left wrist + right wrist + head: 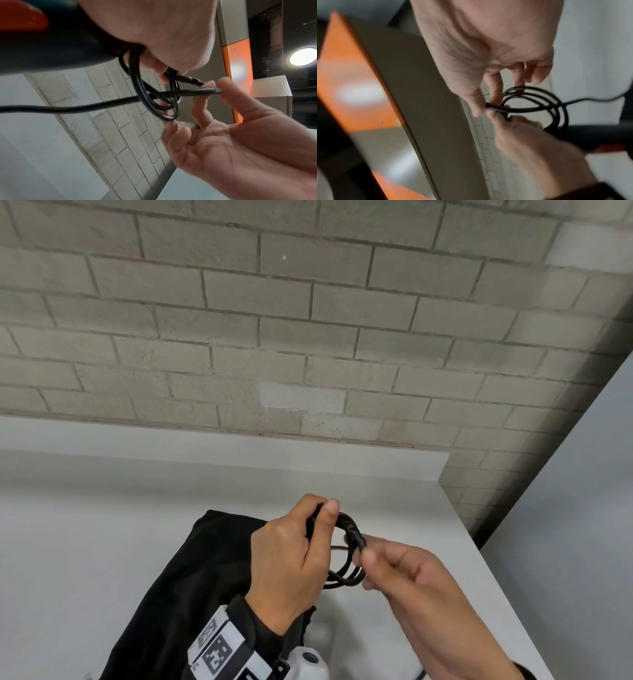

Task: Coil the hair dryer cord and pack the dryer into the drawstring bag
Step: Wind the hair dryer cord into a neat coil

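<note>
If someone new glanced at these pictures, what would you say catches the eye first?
The two hands meeting over the white table: the left hand grips a bundle of black cord loops, while the right hand pinches a strand at the coil. Just behind them, a black drawstring bag lies on the table, before a grey brick wall.

A pale grey table is seen set against a brick wall, its far right corner lying toward two o'clock. A black drawstring bag is spread flat on it, reaching from the middle toward seven o'clock. A white object is seen at six o'clock at the bag's edge; whether it rests on the table cannot be told.
</note>
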Demonstrator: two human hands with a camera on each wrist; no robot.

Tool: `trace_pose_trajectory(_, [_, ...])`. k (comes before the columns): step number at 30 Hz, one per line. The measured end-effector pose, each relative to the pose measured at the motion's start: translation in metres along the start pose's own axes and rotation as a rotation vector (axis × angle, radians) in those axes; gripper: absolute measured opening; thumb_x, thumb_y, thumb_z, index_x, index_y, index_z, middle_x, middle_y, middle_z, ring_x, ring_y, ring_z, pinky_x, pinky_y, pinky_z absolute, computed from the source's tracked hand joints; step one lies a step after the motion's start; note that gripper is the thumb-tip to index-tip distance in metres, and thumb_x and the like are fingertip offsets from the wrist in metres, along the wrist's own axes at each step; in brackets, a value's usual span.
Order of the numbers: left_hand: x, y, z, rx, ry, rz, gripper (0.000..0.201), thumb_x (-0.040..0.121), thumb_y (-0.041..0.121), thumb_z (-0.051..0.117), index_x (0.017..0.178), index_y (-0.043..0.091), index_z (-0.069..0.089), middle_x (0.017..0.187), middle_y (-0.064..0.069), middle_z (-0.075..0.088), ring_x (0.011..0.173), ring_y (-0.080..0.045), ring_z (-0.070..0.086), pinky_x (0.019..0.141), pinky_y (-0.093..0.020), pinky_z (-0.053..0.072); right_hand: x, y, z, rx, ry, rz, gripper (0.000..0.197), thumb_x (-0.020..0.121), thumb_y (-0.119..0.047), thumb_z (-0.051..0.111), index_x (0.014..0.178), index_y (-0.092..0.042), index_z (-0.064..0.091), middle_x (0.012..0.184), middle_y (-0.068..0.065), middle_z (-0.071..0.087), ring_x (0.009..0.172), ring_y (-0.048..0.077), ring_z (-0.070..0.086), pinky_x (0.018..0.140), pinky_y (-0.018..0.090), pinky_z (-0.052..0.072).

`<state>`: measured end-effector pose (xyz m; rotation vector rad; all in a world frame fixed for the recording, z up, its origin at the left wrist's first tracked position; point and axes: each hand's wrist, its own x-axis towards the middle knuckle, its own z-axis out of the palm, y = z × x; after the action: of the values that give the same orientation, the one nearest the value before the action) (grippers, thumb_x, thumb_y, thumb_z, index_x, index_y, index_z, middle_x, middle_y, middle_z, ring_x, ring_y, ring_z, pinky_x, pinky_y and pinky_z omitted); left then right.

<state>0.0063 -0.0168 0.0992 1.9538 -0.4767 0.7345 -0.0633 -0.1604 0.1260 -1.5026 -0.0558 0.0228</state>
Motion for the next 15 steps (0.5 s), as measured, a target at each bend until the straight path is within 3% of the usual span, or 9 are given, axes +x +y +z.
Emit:
trace_pose_trajectory(3, [0.002, -0.001, 0.0, 0.012, 0.002, -0.025, 0.04, 0.098, 0.053, 0.036, 0.079, 0.028, 0.06, 0.042, 0.015, 0.04, 0.041, -0.007, 0.048, 0.044, -0.017, 0.033, -0.004, 0.018, 0.002, -0.311, 0.153, -0.184, 0.048, 0.053, -0.059, 0.083, 0.089, -0.028, 0.074, 0.124, -0.013, 0.06, 0.11, 0.009, 0.058, 0.086, 0.027, 0.044])
trace_pose_trajectory(5, [0.004, -0.003, 0.0, 0.002, 0.004, -0.046, 0.039, 0.097, 0.054, 0.036, 0.077, 0.03, 0.059, 0.042, 0.013, 0.041, 0.041, -0.007, 0.047, 0.045, -0.017, 0.032, -0.005, 0.034, 0.007, -0.48, 0.22, -0.247, 0.038, 0.058, -0.056, 0.077, 0.093, -0.041, 0.071, 0.128, -0.023, 0.049, 0.111, 0.009, 0.052, 0.088, 0.019, 0.042])
trace_pose_trajectory(8, [0.003, -0.001, 0.0, 0.004, -0.011, -0.037, 0.037, 0.097, 0.054, 0.035, 0.077, 0.032, 0.057, 0.041, 0.013, 0.041, 0.04, -0.007, 0.048, 0.044, -0.016, 0.032, -0.004, 0.052, 0.014, -0.626, 0.279, -0.292, 0.024, 0.072, -0.059, 0.062, 0.094, -0.053, 0.069, 0.129, -0.027, 0.042, 0.11, 0.011, 0.048, 0.089, 0.017, 0.039])
trace_pose_trajectory(12, [0.002, 0.001, 0.0, 0.003, -0.024, -0.031, 0.031, 0.098, 0.053, 0.035, 0.078, 0.037, 0.052, 0.041, 0.011, 0.039, 0.04, -0.007, 0.045, 0.045, -0.014, 0.029, -0.008, 0.055, 0.018, -0.534, 0.359, -0.405, 0.028, 0.078, -0.069, 0.057, 0.085, -0.046, 0.072, 0.126, -0.019, 0.048, 0.107, 0.012, 0.047, 0.093, 0.016, 0.039])
trace_pose_trajectory(15, [0.004, -0.005, -0.002, 0.021, -0.013, -0.022, 0.029, 0.098, 0.052, 0.035, 0.078, 0.038, 0.05, 0.042, 0.009, 0.039, 0.038, -0.008, 0.042, 0.044, -0.016, 0.026, -0.016, 0.041, 0.011, -0.215, 0.309, -0.437, 0.037, 0.075, -0.063, 0.065, 0.072, -0.027, 0.071, 0.107, -0.007, 0.063, 0.099, 0.011, 0.06, 0.088, 0.02, 0.045])
